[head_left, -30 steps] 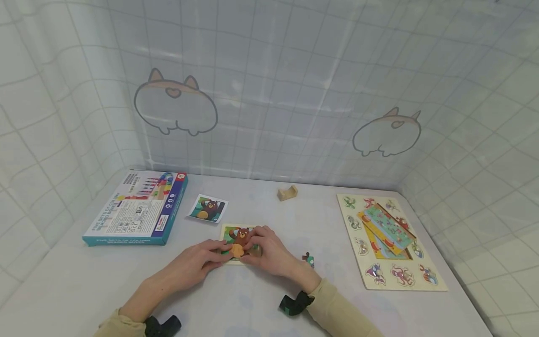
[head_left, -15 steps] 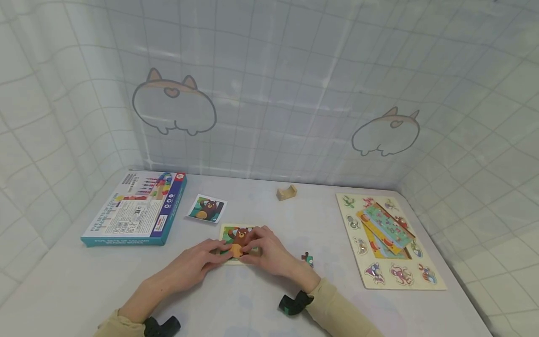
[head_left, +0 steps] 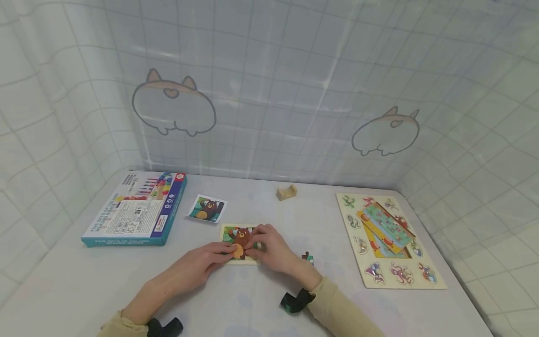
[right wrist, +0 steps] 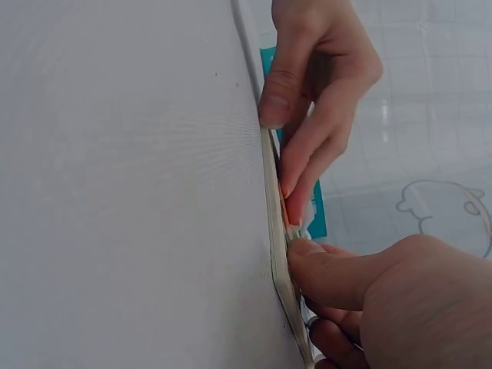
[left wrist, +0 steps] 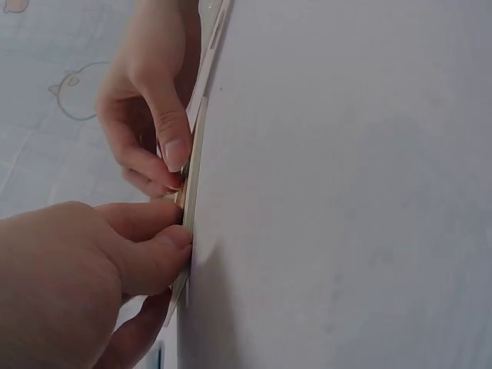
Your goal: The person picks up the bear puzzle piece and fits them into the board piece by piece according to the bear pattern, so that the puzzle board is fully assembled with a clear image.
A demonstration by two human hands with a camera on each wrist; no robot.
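Observation:
A small wooden puzzle board (head_left: pixel 244 263) with a brown bear picture lies before me on the table. My left hand (head_left: pixel 191 267) comes from the left, its fingertips pressing the orange belly area (head_left: pixel 238 253) of the puzzle, while the thumb rests at the board's near edge, as the right wrist view shows. At the right side of the picture my right hand (head_left: pixel 273 249) pinches a small puzzle piece, mostly hidden by thumb and fingers, low over the board. The bear's head (head_left: pixel 242 235) shows between both hands. A loose green puzzle piece (head_left: pixel 309 258) lies beyond the right wrist.
A bear picture card (head_left: pixel 207 208) lies behind the puzzle. At the left stands a flat box (head_left: pixel 139 210), and a small curved wooden block (head_left: pixel 287 193) sits at the back. On the right, a knobbed animal board (head_left: pixel 358 255) bears several colourful boards (head_left: pixel 389 229).
The orange belly piece, earlier raised and held between both hands, now lies flatter in the picture. The left fingers have slid slightly right over it; the right hand has shifted slightly right.

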